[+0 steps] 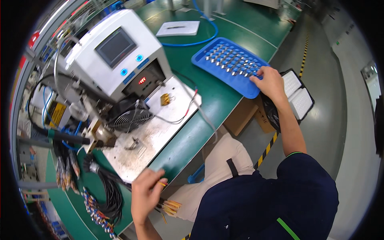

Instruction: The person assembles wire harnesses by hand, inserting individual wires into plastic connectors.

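Observation:
At the front edge of the green bench, my left hand (146, 195) is closed with thumb and fingers together on a thin cable, and a small yellow tip (161, 184) pokes out of the pinch. Just beside it hangs a bundle of black cables with stripped yellow-orange ends (171, 207). My right hand (272, 83) reaches over the right end of a blue tray (250, 91). Its thumb and forefinger pinch at a small metal connector there, mostly hidden by the fingers. Rows of metal connectors with blue parts (232, 60) stand in the tray.
A white machine (120, 52) with a dark screen stands on the bench, its white base plate (168, 118) holding a black fan (132, 118) and metal fixture. Coiled black cables (110, 196) lie left. A paper pad (178, 28) lies behind; a cardboard box (240, 116) sits below.

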A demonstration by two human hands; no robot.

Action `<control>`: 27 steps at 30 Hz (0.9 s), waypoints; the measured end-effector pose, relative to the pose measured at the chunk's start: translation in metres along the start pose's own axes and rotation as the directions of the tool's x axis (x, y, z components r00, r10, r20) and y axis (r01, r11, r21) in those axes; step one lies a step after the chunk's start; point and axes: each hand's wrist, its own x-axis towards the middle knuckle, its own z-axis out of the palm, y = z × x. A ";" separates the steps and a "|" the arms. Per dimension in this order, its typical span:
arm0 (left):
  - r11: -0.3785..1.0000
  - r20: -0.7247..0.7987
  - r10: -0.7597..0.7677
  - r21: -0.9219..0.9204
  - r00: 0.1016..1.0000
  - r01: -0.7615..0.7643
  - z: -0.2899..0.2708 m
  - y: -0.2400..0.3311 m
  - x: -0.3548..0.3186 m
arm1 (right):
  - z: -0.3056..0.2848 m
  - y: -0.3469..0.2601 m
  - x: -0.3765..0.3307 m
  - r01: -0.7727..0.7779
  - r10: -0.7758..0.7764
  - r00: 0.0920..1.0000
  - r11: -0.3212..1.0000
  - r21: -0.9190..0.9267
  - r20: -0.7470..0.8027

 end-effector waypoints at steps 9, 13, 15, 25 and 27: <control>0.585 0.003 -0.370 -0.776 0.929 0.235 -0.005 -0.063 -0.003 | 0.001 -0.012 -0.008 -0.005 0.017 0.992 0.995 0.099 -0.128; 0.416 -0.046 -0.440 -0.895 0.897 0.158 -0.003 -0.063 -0.001 | -0.001 -0.070 -0.029 0.172 -0.201 0.978 0.623 0.763 -0.056; 0.388 -0.044 -0.454 -0.909 0.890 0.153 -0.007 -0.062 0.001 | 0.000 -0.112 -0.049 0.184 -0.371 0.929 0.473 0.862 0.006; 0.340 -0.015 -0.439 -0.928 0.898 0.151 -0.014 -0.078 -0.001 | 0.035 -0.257 -0.128 -0.089 -0.792 0.530 0.304 0.949 0.303; 0.347 -0.026 -0.458 -0.925 0.888 0.152 -0.017 -0.078 -0.001 | 0.044 -0.273 -0.134 -0.112 -0.810 0.504 0.282 0.953 0.299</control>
